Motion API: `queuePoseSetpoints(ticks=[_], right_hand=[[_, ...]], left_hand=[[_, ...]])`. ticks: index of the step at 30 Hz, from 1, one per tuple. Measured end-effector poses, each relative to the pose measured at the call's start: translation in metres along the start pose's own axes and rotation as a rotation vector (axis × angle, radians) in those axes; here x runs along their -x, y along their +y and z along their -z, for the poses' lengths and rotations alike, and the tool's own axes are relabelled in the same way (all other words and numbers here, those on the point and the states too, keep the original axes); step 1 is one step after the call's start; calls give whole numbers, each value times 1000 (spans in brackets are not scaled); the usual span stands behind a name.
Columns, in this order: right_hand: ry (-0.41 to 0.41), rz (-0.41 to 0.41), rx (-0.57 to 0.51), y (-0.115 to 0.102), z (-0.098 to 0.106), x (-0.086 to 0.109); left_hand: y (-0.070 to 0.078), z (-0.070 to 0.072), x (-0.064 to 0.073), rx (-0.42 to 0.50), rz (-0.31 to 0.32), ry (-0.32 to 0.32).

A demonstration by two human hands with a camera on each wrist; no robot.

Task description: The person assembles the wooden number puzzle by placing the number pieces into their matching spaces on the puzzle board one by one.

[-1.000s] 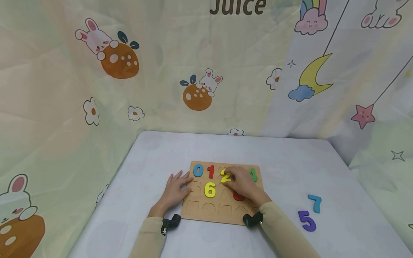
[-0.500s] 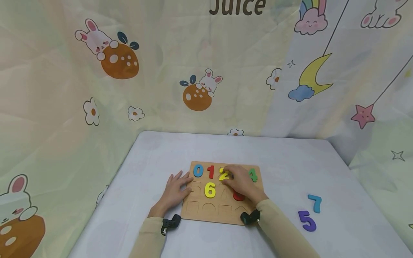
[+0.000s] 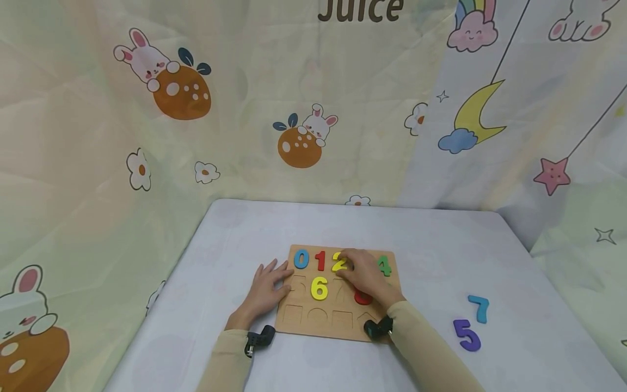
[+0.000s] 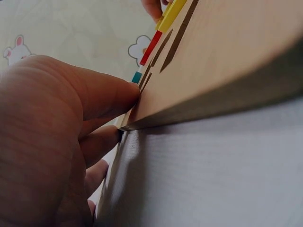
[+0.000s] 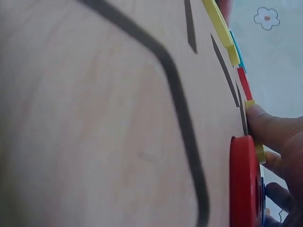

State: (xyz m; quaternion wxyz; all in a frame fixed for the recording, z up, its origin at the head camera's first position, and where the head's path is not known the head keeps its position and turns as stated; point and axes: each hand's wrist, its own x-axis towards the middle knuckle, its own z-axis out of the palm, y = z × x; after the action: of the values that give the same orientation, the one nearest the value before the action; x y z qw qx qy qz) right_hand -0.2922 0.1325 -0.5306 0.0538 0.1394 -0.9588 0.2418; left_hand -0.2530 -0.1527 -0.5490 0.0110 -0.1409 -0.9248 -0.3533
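Observation:
In the head view my left hand (image 3: 264, 291) rests at the left edge of a wooden number puzzle board (image 3: 305, 325), fingers spread. The left wrist view shows its thumb (image 4: 120, 97) on the board's top near the edge. My right hand (image 3: 367, 275) pinches a yellow number 2 (image 3: 338, 263) in the board's top row, right of the red number 1 (image 3: 320, 261). In the right wrist view the thumb (image 5: 267, 125) touches the 2's edge. A red piece (image 3: 363, 298) is partly hidden below the right hand. Whether the 2 is fully seated, I cannot tell.
A blue 0 (image 3: 301, 259), a green 4 (image 3: 384, 266) and a yellow 6 (image 3: 319, 288) lie on the board. On the white table (image 3: 431, 239) to the right are a blue 7 (image 3: 479, 308) and a purple 5 (image 3: 467, 335). A printed cloth hangs behind.
My right hand has moved slightly left, bringing the yellow 2 from a tilted, offset position into line with its place in the top row. The left hand has stayed still.

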Motion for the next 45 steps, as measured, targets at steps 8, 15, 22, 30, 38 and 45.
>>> queuePoseSetpoints(ticks=[8,15,22,30,38,45], right_hand=[[11,17,2,-1,0,0],[23,25,-15,-1,0,1],[12,12,-43,1,1,4],[26,-32,-119,11,6,11],[-12,-45,-166,9,19,23],[15,-61,-217,8,32,39]], left_hand=[[1,0,0,0,12,-8],[1,0,1,10,22,-12],[1,-2,1,2,25,-20],[2,-1,0,-1,14,-14],[0,1,0,-1,17,-14],[-1,0,-1,-3,8,-13]])
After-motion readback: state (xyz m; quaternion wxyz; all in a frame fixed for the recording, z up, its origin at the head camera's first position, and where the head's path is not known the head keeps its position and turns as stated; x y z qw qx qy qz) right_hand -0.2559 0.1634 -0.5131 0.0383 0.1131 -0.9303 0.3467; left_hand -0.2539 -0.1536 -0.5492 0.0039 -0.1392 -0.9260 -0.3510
